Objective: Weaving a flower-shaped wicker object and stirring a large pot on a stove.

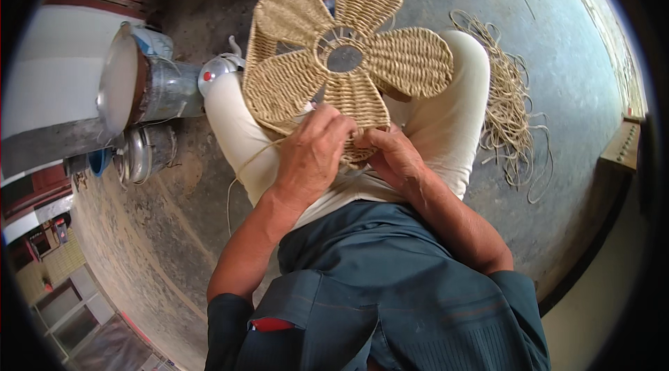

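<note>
Flower (348, 89) sits on the lap (359, 184) | left hand (317, 148) curled at flower's bottom edge, grip unclear; right hand's (394, 153) fingers pinching there | cord (255, 160) below-left of flower | edge-weaving, seemingly; next calls for snugging

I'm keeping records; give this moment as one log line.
left hand: touching tan flower-shaped woven-cord basketwork | right hand: gripping its edge | grey floor: loose tan cord heap

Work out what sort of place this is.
Probably a household work area: metal pots at left, a heap of cord on the concrete floor, and a woven flower-shaped piece.
</note>
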{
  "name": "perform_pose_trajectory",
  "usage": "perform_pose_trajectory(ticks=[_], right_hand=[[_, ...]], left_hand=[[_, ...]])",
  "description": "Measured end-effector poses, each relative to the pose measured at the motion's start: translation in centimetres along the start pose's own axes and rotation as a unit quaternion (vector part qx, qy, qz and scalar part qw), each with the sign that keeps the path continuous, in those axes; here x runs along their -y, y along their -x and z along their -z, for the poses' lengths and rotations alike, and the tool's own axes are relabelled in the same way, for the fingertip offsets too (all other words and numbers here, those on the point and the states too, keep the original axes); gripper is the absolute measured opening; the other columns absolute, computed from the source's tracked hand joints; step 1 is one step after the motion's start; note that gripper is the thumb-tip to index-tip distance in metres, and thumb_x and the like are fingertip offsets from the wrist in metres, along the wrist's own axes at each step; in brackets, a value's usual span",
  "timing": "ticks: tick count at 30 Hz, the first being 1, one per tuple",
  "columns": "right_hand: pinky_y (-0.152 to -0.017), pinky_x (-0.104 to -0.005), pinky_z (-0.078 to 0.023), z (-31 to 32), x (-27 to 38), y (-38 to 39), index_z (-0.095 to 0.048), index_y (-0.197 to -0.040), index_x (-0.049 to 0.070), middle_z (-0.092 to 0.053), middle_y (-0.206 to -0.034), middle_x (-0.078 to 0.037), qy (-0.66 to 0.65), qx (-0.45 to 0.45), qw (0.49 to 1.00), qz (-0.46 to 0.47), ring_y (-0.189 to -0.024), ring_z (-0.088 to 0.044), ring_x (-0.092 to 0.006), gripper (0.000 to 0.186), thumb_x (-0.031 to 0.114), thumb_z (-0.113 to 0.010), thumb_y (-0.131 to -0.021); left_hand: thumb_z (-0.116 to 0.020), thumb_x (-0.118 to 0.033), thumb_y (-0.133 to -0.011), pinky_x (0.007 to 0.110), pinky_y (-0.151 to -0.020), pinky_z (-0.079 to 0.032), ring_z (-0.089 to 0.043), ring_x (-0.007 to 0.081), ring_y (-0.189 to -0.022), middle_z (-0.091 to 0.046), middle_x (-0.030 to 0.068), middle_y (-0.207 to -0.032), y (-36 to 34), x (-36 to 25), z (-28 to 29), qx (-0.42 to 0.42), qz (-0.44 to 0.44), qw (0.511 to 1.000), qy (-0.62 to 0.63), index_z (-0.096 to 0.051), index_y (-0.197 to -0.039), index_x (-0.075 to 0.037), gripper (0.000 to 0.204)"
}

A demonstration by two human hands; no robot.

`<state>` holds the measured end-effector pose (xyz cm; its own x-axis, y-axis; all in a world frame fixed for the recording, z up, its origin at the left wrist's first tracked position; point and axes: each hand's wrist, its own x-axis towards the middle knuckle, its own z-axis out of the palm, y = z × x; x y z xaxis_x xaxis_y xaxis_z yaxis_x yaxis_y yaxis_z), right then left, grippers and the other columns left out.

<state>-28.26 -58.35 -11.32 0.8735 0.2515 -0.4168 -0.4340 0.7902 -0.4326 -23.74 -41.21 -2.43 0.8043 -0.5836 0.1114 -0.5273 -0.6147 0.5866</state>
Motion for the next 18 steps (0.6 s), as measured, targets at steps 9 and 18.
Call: perform_pose_trajectory(ticks=[9,18], right_hand=[[-0.098,-0.0401,-0.055,1.7,0.8,1.2,-0.065,-0.124,0.0,-0.071,-0.115,-0.006,0.002,-0.018,0.999,-0.037,-0.105,-0.069,-0.0204,0.038,0.0,-0.066,-0.087],[-0.098,-0.0346,-0.057,2.2,0.6,1.3,-0.062,-0.132,0.0,-0.071,-0.125,-0.007,0.097,-0.016,0.995,0.015,-0.116,-0.069,-0.0191,0.044,0.005,-0.079,-0.091]], left_hand=[[-0.063,-0.009,-0.093,0.045,-0.086,-0.057,-0.068,0.0327,-0.099,-0.059,0.0117,-0.098,-3.4,0.7,0.6,0.101,-0.139,0.984,-0.052,-0.062,-0.096,-0.006,0.004],[-0.064,-0.015,-0.09,0.034,-0.084,-0.057,-0.066,0.0219,-0.095,-0.062,0.0073,-0.098,-2.2,-0.1,-0.9,0.07,-0.283,0.927,-0.238,-0.067,-0.094,-0.004,0.012]])
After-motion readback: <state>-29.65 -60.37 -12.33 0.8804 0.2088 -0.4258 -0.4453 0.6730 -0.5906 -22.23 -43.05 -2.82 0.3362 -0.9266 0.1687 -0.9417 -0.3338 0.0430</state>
